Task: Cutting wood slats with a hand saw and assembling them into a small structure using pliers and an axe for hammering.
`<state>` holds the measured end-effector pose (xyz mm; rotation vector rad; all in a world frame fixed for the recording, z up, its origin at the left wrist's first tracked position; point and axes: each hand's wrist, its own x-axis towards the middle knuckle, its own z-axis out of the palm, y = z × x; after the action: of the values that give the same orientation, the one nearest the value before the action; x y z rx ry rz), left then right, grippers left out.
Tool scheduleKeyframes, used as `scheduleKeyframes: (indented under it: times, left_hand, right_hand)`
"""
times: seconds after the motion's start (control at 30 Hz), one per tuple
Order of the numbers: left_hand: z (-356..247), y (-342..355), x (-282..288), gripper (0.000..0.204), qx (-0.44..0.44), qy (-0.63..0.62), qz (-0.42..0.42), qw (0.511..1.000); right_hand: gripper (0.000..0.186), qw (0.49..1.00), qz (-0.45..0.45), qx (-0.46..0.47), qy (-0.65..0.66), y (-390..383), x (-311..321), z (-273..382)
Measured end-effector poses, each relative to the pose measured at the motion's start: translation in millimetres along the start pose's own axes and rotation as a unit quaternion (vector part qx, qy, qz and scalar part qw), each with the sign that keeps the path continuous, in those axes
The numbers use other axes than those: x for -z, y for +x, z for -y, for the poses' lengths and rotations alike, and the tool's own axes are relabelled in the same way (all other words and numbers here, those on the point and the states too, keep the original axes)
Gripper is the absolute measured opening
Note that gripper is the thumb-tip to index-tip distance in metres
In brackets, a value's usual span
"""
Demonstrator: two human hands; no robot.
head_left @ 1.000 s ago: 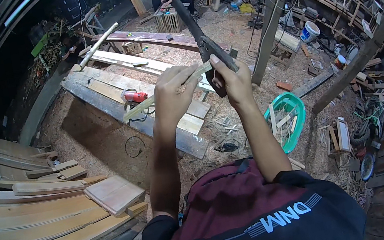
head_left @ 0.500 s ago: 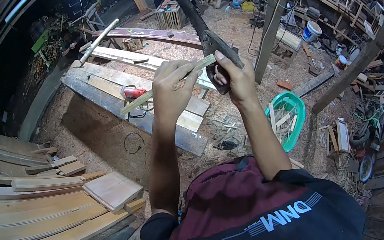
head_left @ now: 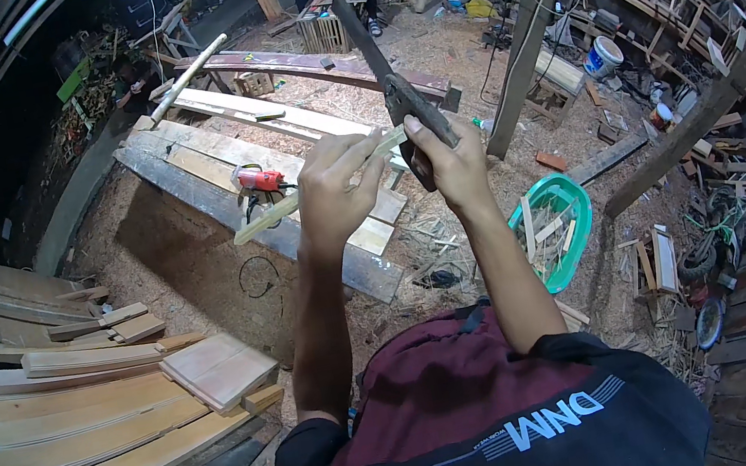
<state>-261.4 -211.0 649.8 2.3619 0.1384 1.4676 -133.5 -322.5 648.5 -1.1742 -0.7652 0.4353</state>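
Currently, a pale wooden strip (head_left: 267, 219) and a handsaw (head_left: 421, 108) are held before a plank surface (head_left: 189, 195).
Left hand (head_left: 334, 188): fingers closed around the flat, narrow strip. Right hand (head_left: 460, 161): fingers wrapped around the saw's dark handle; tapered blade (head_left: 365, 42) points forward.

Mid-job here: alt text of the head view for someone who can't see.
The left hand holds a wooden strip while the right hand grips a handsaw, blade pointing away. Beyond are planks bearing a red power tool; at right, a green tub holds wood scraps.
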Motion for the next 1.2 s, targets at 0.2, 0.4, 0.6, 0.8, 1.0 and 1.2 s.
scheduleKeyframes:
  times: [0.2,0.4,0.6,0.8,1.0,1.2]
  left_hand:
    - [9,-13,-2,0.023,0.023,0.006,0.022,0.999]
    - [26,-34,-14,0.02,0.047,0.006,0.012,0.999]
    - [49,-66,-39,0.02,0.11,0.003,0.027,0.994]
    - [95,-113,-98,0.018,0.175,-0.009,0.059,0.983]
    - [161,-206,-181,0.021,0.252,0.092,0.112,0.957]
    - [258,-328,-286,0.022,0.294,0.163,0.184,0.923]
  right_hand:
    - [0.026,0.999,0.015,-0.037,0.028,0,-4,-12]
    - [0.022,0.999,-0.001,-0.033,0.014,0,-8,-40]
    - [0.025,0.994,-0.023,-0.104,0.023,-3,1,-89]
    - [0.041,0.982,-0.109,-0.07,-0.141,-6,38,-156]
    - [0.039,0.978,-0.104,-0.153,-0.095,-30,102,-223]
    - [0.031,0.95,-0.037,-0.241,-0.194,-55,170,-349]
